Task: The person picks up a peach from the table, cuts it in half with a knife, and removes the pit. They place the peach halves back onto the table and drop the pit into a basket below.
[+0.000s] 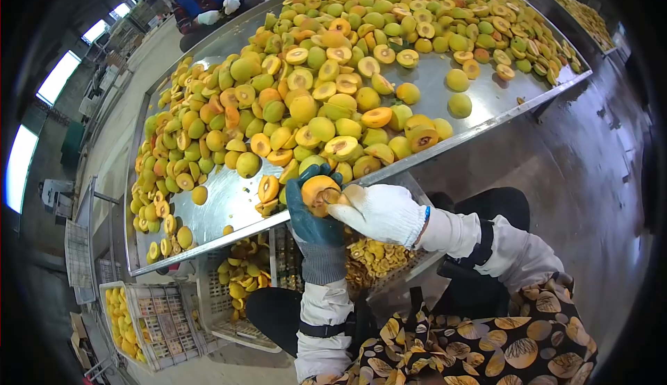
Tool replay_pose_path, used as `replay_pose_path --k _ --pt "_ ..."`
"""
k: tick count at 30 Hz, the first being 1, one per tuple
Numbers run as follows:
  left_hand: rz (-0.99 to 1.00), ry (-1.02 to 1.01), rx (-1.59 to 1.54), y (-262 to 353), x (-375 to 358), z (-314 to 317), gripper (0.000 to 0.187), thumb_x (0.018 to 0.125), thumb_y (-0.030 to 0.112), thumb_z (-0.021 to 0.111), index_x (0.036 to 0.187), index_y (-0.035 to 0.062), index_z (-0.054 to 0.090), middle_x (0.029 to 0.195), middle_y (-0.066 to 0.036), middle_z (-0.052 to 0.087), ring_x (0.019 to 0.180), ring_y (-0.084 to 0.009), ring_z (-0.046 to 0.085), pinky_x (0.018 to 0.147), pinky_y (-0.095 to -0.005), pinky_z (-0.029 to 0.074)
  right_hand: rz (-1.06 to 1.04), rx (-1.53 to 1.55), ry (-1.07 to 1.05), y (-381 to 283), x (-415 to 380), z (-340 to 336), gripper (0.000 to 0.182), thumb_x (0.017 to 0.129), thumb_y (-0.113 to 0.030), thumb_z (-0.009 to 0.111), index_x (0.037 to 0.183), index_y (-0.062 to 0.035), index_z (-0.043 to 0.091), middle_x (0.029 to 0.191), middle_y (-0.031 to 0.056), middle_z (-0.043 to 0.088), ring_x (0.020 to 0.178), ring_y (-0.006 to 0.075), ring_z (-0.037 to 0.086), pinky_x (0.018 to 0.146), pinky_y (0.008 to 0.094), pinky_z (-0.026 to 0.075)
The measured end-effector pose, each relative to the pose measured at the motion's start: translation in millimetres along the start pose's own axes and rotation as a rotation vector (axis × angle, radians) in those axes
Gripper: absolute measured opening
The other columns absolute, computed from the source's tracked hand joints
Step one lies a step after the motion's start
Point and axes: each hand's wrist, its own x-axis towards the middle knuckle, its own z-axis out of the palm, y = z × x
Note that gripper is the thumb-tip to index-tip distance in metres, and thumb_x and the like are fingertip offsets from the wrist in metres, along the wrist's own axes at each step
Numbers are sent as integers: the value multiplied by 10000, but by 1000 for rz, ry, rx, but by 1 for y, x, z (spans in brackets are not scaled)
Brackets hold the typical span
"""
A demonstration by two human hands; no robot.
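Note:
My left hand [309, 208], in a dark green coated glove, is closed around a halved yellow peach [319, 189] just off the table's near edge. The cut face is turned up and toward my right hand [379, 213], which wears a white knit glove. Its fingers are bent together with the thumb side against the peach's hollow; whatever they grip there is hidden. Beyond both hands, a large heap of yellow-green peaches [306, 107], many cut open with brown pits showing, lies on the metal table [229, 194].
Below the table, one crate [215, 295] contains peach pieces and another holds many small pits or scraps [379, 260]. A white crate of yellow fruit [167, 326] stands at lower left. Across the table sits another person [208, 0] in white gloves. The table's raised metal rim [486, 122] runs diagonally.

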Motion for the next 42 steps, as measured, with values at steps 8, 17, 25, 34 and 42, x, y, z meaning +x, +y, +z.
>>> replay_pose_path --k 8,17,25,34,42 --pt "115 135 151 -6 -13 17 541 1038 487 469 1219 -14 566 1167 -167 638 1051 -270 648 935 -414 551 -21 -12 42 -7 -2 3 565 996 -532 451 860 -17 641 665 199 655 647 375 680 575 463 535" --pt "390 159 475 -27 -15 -23 525 1039 406 479 1297 -49 522 1126 -117 610 986 -222 600 901 -359 504 121 268 -473 13 18 9 497 1058 -484 298 999 -87 592 778 149 661 754 367 658 686 448 531" --pt "323 45 293 -18 10 -26 539 1041 431 464 1304 -37 514 1192 -171 593 1031 -284 611 905 -424 529 116 402 -283 -16 1 -13 515 1032 -506 383 1009 -45 613 679 128 634 612 262 660 594 378 520" --pt "677 47 656 -23 0 -15 572 1051 463 419 1285 -49 520 1193 -170 599 1018 -282 611 897 -400 522 -199 270 12 2 -8 18 593 1023 -545 355 1058 -13 616 802 233 659 804 407 663 746 461 507" --pt "588 67 664 -21 -7 -7 524 1061 412 407 1232 -64 540 1156 -187 603 949 -276 617 848 -393 546 258 786 -474 0 -6 -11 581 1012 -549 346 1013 -22 592 629 119 584 419 223 573 380 334 469"
